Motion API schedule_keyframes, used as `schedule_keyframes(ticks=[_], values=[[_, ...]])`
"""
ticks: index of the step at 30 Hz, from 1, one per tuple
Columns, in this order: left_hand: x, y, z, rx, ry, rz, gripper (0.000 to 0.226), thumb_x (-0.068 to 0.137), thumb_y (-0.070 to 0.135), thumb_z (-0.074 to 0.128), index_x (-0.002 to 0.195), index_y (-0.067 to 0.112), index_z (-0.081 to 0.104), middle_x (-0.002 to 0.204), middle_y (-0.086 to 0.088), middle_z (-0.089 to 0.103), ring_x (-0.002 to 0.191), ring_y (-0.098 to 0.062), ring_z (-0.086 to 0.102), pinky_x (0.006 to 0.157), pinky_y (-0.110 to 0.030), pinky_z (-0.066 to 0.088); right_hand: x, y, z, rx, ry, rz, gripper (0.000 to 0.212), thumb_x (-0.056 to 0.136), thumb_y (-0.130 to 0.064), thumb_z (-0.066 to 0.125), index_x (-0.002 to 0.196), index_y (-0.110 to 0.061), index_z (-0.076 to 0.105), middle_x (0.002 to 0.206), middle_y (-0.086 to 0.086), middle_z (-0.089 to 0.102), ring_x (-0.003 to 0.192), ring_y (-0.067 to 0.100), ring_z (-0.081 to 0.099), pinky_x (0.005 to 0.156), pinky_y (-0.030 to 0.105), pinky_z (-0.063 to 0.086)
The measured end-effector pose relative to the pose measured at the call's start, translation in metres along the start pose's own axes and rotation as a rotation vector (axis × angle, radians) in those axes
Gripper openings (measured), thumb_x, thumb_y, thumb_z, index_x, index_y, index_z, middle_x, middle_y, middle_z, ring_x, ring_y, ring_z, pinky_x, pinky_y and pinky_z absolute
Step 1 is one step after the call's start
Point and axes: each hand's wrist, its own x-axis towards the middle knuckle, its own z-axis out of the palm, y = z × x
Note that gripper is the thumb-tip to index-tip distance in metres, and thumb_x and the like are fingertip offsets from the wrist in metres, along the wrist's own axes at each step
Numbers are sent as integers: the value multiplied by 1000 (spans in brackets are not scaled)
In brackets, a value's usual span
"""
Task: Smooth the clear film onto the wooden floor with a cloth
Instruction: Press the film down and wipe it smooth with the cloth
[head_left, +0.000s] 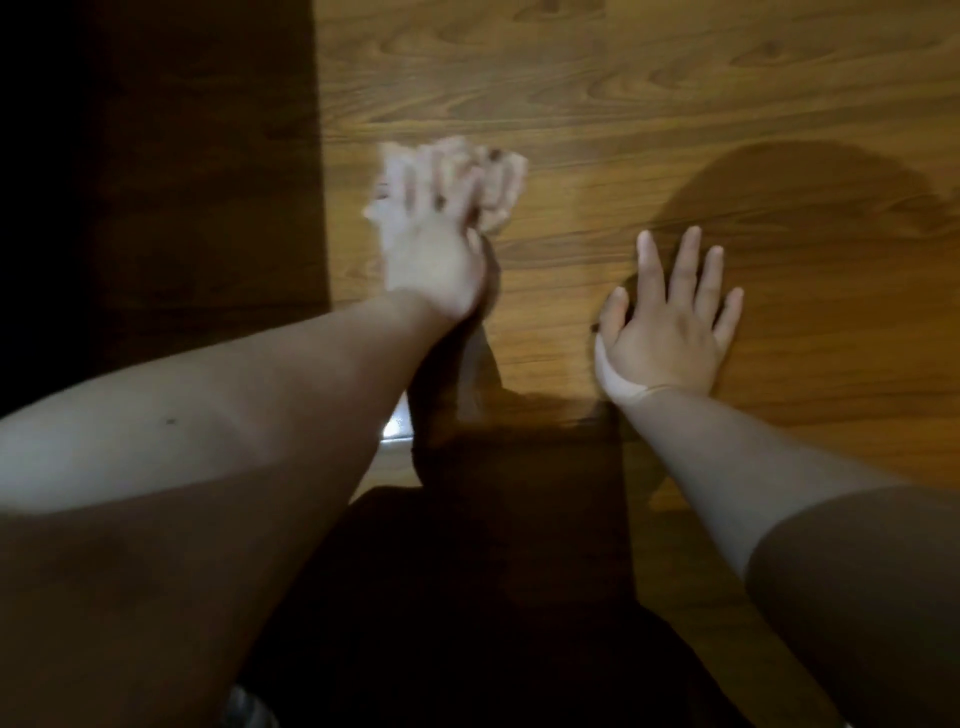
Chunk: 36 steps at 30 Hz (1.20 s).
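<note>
The left hand (436, 234) presses the soft, bunched cloth (501, 174) to the floor (675, 78), fingers stretched over it; the right hand (670, 322) lies spread flat nearby. The film, too clear to make out, is likely thin and crease-prone, needing broad palm pressure.

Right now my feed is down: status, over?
Left hand pressing cloth on wooden floor, blurred. Right hand flat beside it. Film not discernible. Nothing blocking.

Pale crumpled cloth (505, 179), blurred, on wooden floor (675, 88)
</note>
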Motion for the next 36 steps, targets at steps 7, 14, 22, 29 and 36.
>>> schedule_keyframes(ticks=[7,14,22,29,36], values=[[-26,-52,-13,61,-71,267,56,96,21,46,149,28,31,161,-12,6,147,-34,2,117,-37,2,0,-1,-6,-45,-99,10,56,96,-46,15,150,-39,1,160,-1,-11,146,22,-11,115,47,-7],[-70,-132,-27,73,-76,-796,57,101,38,27,152,35,2,160,-13,-12,145,-38,-12,114,-57,3,10,-2,-36,-8,-407,27,58,99,-49,21,149,-41,-9,155,-2,-29,143,22,-25,116,47,-12],[-144,-42,16,209,-182,425,55,94,39,40,148,40,27,162,-4,2,147,-30,-3,115,-50,4,-16,-43,-36,107,-311,-94,55,96,-39,36,148,-42,18,160,-2,-9,146,26,-10,115,53,-1],[-123,-159,-21,143,-3,-612,55,100,40,29,152,36,13,161,-8,-6,147,-30,-7,114,-56,6,-33,-109,-32,-21,-594,-464,72,93,-28,47,150,-42,5,157,-16,-17,145,20,-19,114,57,-8],[-68,-133,-24,147,2,-303,61,97,41,36,150,41,6,161,-5,-4,144,-42,-10,108,-66,12,2,-162,-42,-121,-378,-274,60,96,-50,31,150,-36,11,160,1,-10,143,36,-19,113,60,-4]])
